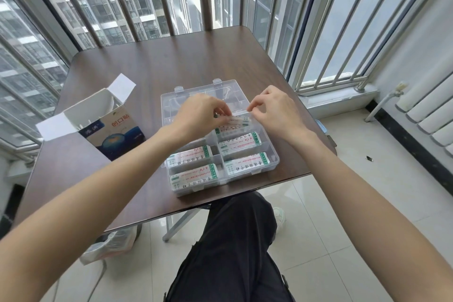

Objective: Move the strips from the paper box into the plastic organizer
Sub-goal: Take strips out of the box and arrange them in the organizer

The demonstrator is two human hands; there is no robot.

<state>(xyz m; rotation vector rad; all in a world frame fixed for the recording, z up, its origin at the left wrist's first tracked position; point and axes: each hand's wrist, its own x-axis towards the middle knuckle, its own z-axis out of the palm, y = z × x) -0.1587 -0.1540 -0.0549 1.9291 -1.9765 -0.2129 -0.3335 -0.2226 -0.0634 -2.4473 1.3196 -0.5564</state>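
Both my left hand (199, 115) and right hand (274, 113) pinch one strip (239, 121) by its ends, low over the organizer (274, 154); the open box (115, 130) stands left, near the table (147, 66) edge.

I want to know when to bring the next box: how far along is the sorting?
Well along. Four organizer compartments already hold strips. In hand: the left hand and right hand pinch a stack over a farther compartment. Left: seating that stack; whether the open box still holds strips cannot be seen.
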